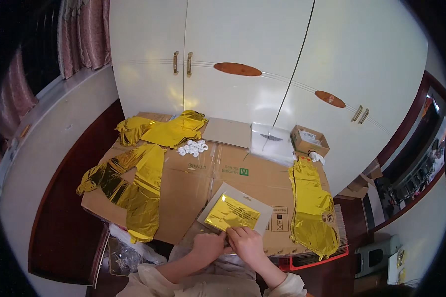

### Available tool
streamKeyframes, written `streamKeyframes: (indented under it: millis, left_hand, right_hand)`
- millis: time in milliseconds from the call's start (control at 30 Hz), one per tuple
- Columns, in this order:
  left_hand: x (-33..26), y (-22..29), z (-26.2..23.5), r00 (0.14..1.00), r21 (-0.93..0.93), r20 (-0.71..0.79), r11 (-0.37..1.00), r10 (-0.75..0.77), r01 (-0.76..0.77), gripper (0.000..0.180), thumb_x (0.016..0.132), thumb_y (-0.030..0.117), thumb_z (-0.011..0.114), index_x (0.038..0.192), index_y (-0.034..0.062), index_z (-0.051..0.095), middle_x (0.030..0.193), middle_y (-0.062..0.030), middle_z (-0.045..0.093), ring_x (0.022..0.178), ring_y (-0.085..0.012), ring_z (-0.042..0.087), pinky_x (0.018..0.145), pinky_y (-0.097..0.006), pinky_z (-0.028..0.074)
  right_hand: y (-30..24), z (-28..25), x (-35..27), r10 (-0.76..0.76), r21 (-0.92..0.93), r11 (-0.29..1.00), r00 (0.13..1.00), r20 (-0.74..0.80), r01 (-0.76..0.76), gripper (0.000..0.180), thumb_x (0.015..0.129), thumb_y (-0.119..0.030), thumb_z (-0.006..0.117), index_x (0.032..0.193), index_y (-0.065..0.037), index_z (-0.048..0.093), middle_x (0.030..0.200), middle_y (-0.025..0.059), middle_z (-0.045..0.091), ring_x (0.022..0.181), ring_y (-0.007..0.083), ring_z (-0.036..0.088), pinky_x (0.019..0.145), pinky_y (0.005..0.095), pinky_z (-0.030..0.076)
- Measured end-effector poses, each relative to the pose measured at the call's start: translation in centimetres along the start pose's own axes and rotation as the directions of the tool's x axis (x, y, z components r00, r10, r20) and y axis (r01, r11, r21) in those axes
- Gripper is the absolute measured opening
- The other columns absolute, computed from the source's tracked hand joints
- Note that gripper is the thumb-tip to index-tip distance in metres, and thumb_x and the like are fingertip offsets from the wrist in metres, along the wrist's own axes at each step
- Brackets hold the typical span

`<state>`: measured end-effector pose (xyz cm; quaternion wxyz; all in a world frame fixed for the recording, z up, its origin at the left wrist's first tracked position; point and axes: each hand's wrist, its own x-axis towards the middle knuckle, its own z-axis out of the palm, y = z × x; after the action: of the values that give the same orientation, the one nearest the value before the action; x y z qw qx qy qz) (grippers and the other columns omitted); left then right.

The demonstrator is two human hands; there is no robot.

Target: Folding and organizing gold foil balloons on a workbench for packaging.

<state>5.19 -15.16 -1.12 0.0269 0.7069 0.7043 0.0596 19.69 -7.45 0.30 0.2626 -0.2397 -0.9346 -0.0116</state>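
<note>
**Sealing up a gold foil packet: go slow at the edge**

Both hands are down at the near edge of a flat pack [235, 213]: a grey-backed clear sleeve with folded gold foil inside. It lies flat on the cardboard [193, 173] covering the table, right in front of the person, tilted a bit so its near corner points at the hands.

My take on doing this well: keep the pack pressed flat, pin the edge with one hand and work the flap with the other, and move along the edge bit by bit so the foil doesn't bunch or slide out. Foil creases easily, so light pressure.

Pose: the left hand [209, 246] is curled, knuckles up, fingers tucked at the pack's near edge. It looks like a pinch, but I can't tell if it really grips anything. The right hand [245, 241] sits just beside it, touching it, fingertips on the same edge, also bent; same doubt there. Forearms come in from the bottom, elbows apart.

Around it: loose foil pieces [134, 185] on the left, another strip [312, 208] on the right, small white rings [193, 147] further back.
</note>
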Motion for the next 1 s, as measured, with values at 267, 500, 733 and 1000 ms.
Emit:
streamKeyframes:
  millis: [267,500,733,1000]
  left_hand:
    - [-1.6,-0.7,-1.8,0.974,0.035,-0.174,0.989,0.146,-0.142,0.052,0.084,0.06,0.057,0.107,0.0145,0.065,0.062,-0.0043,0.061,0.053,-0.021,0.064,0.045,-0.035,0.048]
    - [-4.1,-5.4,-5.6,0.977,-0.155,-0.189,0.98,0.095,-0.126,0.032,0.088,0.044,0.059,0.088,0.0123,0.063,0.067,-0.0075,0.061,0.061,-0.0268,0.064,0.051,-0.039,0.051]
    - [5.9,-13.9,-8.5,0.955,-0.038,-0.29,0.996,0.063,-0.077,0.017,0.085,0.022,0.059,0.094,0.0096,0.066,0.088,-0.0124,0.066,0.081,-0.0335,0.065,0.067,-0.044,0.053]
    - [22.7,-17.6,-2.3,0.938,-0.113,-0.232,0.965,-0.257,0.236,0.019,0.081,0.013,0.058,0.086,-0.0004,0.07,0.094,-0.0222,0.068,0.085,-0.035,0.069,0.071,-0.046,0.056]
  right_hand:
    - [0.0,0.0,0.0,0.013,0.01,1.0,1.0,0.0,-0.013,0.022,0.074,-0.016,0.068,0.095,-0.01,0.066,0.093,0.0005,0.067,0.083,0.0164,0.063,0.066,0.0311,0.052]
    - [-0.3,-0.2,0.1,0.007,0.062,0.998,0.999,0.043,-0.009,0.023,0.078,-0.021,0.071,0.097,-0.009,0.067,0.099,0.0027,0.067,0.092,0.0192,0.063,0.076,0.0341,0.051]
    - [0.7,1.6,4.0,0.068,0.009,0.998,0.997,0.023,-0.068,0.035,0.087,-0.028,0.063,0.115,-0.006,0.062,0.126,0.0149,0.058,0.122,0.0345,0.05,0.102,0.0509,0.038]
    - [0.5,5.2,4.6,0.192,-0.105,0.979,0.957,0.218,-0.173,0.065,0.092,-0.052,0.052,0.14,-0.01,0.045,0.146,0.017,0.04,0.139,0.0382,0.031,0.109,0.0645,0.021]
